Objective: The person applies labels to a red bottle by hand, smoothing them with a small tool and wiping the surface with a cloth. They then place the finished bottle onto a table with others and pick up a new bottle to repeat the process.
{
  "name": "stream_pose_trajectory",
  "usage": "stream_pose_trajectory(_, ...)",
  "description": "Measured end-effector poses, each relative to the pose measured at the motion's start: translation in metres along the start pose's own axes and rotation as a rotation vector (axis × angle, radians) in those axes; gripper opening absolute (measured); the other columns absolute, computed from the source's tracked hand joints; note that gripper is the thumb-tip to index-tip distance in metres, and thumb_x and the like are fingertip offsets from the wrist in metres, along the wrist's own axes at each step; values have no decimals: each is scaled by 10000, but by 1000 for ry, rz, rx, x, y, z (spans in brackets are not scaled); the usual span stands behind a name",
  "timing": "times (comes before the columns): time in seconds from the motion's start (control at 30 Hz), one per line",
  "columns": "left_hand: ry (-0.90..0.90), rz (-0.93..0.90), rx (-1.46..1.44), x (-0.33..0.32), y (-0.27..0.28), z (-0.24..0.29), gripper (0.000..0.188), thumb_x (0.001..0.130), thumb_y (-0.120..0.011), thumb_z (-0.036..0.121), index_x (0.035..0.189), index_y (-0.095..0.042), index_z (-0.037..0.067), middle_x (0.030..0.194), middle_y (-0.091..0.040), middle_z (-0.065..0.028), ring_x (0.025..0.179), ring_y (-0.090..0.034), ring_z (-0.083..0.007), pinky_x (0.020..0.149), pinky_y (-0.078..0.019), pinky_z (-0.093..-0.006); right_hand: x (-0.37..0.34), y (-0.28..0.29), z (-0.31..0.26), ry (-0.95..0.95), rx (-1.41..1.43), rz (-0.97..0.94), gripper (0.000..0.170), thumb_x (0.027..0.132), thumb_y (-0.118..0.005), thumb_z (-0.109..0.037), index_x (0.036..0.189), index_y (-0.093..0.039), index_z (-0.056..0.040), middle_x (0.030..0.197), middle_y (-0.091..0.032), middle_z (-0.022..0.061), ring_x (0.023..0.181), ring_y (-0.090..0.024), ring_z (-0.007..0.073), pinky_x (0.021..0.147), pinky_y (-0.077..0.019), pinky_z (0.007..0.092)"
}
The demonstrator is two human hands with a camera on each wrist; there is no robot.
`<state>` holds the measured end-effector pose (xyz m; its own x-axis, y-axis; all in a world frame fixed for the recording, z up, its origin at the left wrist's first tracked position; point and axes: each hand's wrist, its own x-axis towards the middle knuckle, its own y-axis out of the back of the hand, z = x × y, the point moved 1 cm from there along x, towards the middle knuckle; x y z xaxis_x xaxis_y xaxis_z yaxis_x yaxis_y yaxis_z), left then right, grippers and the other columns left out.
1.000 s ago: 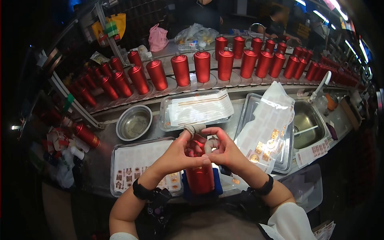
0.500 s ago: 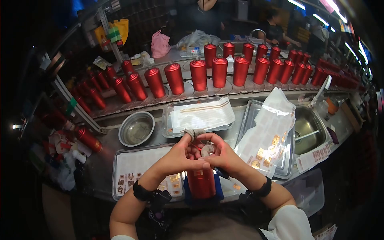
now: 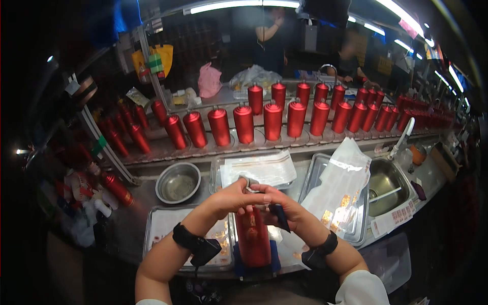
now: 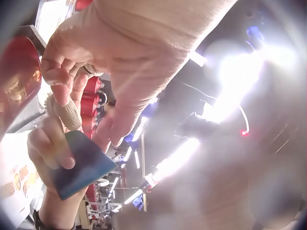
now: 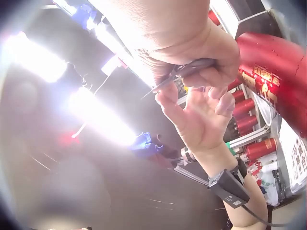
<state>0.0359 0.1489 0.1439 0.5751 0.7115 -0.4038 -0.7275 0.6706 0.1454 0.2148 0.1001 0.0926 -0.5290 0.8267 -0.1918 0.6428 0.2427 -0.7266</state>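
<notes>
A red bottle (image 3: 253, 244) with gold marking sits in a blue holder (image 3: 275, 256) before the person. Over its top, the left hand (image 3: 231, 198) and right hand (image 3: 284, 203) meet, thumbs close together. A thin dark-blue scraper (image 4: 81, 165) is pinched in the right hand's fingers; in the right wrist view it shows nearly edge-on. Nothing shows in the left hand (image 5: 206, 117), whose fingers are loosely bent. A beige knitted finger cover (image 4: 70, 114) is on a right-hand finger. The hands hide the bottle's neck.
Left of the bottle lies a tray (image 3: 148, 239) with printed stickers; a metal bowl (image 3: 178, 184) stands behind it. A sticker sheet (image 3: 338, 178) covers a tray at right, beside a sink (image 3: 389, 203). Several red bottles (image 3: 244, 124) line the conveyor (image 3: 193, 155) across the back.
The head view has tilted upward, so the scene sits lower. The left hand has turned flatter over the bottle, and the scraper in the right hand now shows plainly beside the bottle.
</notes>
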Motion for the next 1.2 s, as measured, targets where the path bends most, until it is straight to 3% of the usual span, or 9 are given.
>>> stream_pose_trajectory(0.1,-12,-42,-24,1,-1,2,760,786,-843,418,1229,-432,-43,905,-619,-47,703,-612,-54,527,-461,-160,2,8,-1,-27,-19,-23,593,906,-680,-200,1416,-382,-141,858,-546,9,584,-482,67,431,-365,209)
stream_pose_trajectory(0.37,1,-38,-59,-4,-2,-2,783,785,-828,476,1251,-432,-12,926,-636,-35,725,-635,-46,578,-477,-151,5,5,4,-19,-10,69,623,891,-722,-217,1407,-383,-131,825,-534,-5,560,-456,63,439,-363,210)
stream_pose_trajectory(0.77,-7,-57,-62,-11,1,1,798,774,-837,480,1204,-411,-41,932,-654,-69,737,-661,-64,567,-491,-160,9,8,8,-42,19,40,535,914,-694,-192,1374,-426,-140,797,-532,-8,550,-451,76,440,-362,214)
stream_pose_trajectory(1.07,-99,-17,-74,-8,-17,-37,610,853,-809,276,1159,-399,-54,955,-655,-103,786,-669,-101,615,-510,-176,-10,12,28,64,-103,86,609,881,-716,-160,1405,-409,-124,923,-590,18,640,-529,65,487,-402,205)
stream_pose_trajectory(1.17,-233,46,-77,-15,-31,-54,623,840,-822,206,1197,-388,-63,994,-649,-118,818,-677,-112,663,-531,-198,-33,-3,29,96,-210,79,610,884,-715,-156,1415,-416,-129,895,-594,-4,639,-531,58,496,-390,203)
stream_pose_trajectory(1.2,-207,95,-54,-14,-30,-62,680,831,-827,162,1278,-366,-59,1028,-637,-118,850,-684,-121,695,-544,-221,-40,-6,30,80,-241,110,610,884,-719,-163,1418,-428,-132,838,-592,-23,628,-527,56,502,-380,205)
